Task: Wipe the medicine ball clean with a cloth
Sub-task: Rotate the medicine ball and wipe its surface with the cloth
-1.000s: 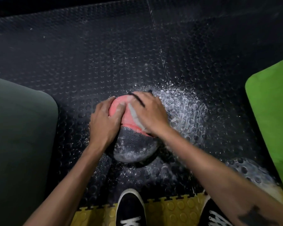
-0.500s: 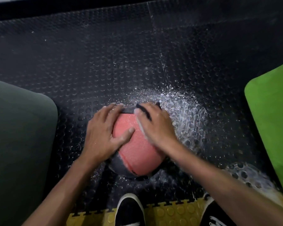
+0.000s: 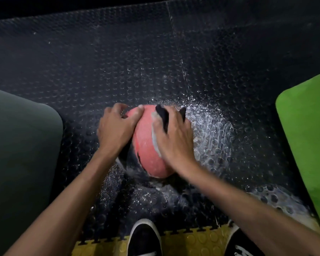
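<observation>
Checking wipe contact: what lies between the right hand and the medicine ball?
In the head view, a dark cloth lies between the right hand and the medicine ball.

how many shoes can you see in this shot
2: a left shoe at the bottom centre below the medicine ball, and a right shoe at the bottom right, partly cut off by the frame edge.
</observation>
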